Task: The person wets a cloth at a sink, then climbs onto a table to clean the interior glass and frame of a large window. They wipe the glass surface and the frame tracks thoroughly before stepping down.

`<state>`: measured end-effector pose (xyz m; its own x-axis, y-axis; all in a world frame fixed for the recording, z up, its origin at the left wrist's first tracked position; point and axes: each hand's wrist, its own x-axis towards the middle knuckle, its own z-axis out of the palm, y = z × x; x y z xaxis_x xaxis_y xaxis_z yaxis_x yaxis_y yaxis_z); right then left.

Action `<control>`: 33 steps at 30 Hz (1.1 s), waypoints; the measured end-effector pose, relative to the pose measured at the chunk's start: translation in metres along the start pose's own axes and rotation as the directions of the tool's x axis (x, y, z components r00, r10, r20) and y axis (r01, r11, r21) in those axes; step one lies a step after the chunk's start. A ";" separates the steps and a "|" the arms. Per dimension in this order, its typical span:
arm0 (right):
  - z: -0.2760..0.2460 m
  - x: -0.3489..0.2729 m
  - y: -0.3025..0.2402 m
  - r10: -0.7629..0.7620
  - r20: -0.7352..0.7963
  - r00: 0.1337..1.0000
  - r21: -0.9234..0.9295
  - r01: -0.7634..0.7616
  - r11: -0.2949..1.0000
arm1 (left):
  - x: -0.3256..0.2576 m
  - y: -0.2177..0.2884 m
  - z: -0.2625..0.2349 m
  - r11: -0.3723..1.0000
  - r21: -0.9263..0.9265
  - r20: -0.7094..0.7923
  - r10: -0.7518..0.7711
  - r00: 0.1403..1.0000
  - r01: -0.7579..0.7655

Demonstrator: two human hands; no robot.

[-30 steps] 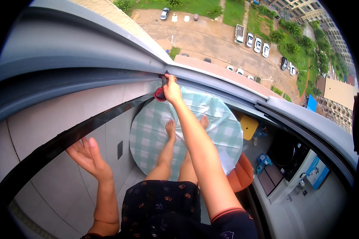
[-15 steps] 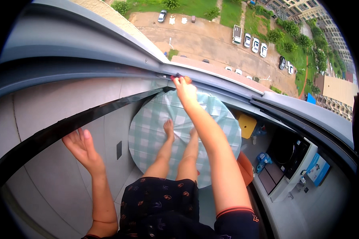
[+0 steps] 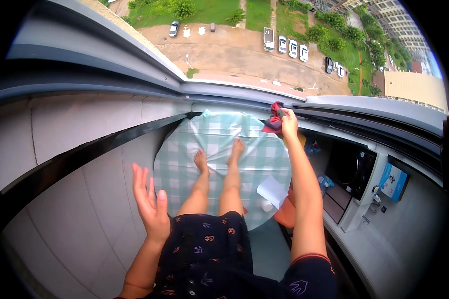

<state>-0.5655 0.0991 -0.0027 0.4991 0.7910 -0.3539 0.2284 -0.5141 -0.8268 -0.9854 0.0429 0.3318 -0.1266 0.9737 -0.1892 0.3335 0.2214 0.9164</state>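
My right hand point(image 3: 289, 122) is closed on a crumpled red and grey cloth point(image 3: 275, 119), held out over the far right of the round table, just inside the window frame point(image 3: 234, 92). My left hand point(image 3: 152, 204) is raised in the air near the wall side, its fingers stretched out and nothing in it. My bare feet stand on the green and white checked tablecloth point(image 3: 214, 184). A white sheet of paper point(image 3: 272, 191) and a small white round object point(image 3: 266, 205) lie on the cloth at its right side.
Beyond the window is a long drop to a parking area point(image 3: 224, 50) with cars. A dark rail point(image 3: 85, 154) runs along the left wall. Right of the table are an orange chair point(image 3: 286, 212), a black front-loading appliance point(image 3: 348, 164) and a blue and white box point(image 3: 393, 182).
My right hand has moved from the window track to the right and back, bringing the red and grey cloth into plain view. The left hand has left the rail and swung right.
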 end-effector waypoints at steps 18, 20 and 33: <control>-0.049 -0.242 -0.090 -0.295 0.296 0.908 0.840 -0.395 -0.373 | 0.005 0.033 0.062 0.872 0.181 0.659 0.236 0.715 -0.454; -0.059 -0.271 -0.089 -0.249 0.294 0.923 0.823 -0.377 -0.426 | 0.002 0.049 0.080 0.796 0.171 0.689 0.324 0.648 -0.580; -0.127 -0.419 -0.051 0.301 0.087 0.950 0.966 -0.006 -0.260 | 0.023 0.197 0.216 0.307 -0.012 0.566 0.787 0.247 -0.952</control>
<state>-0.6799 -0.2487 0.2436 0.4700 0.6250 -0.6233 -0.8695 0.4493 -0.2052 -0.7204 0.1208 0.4318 0.7596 0.4444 0.4748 0.2115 -0.8592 0.4659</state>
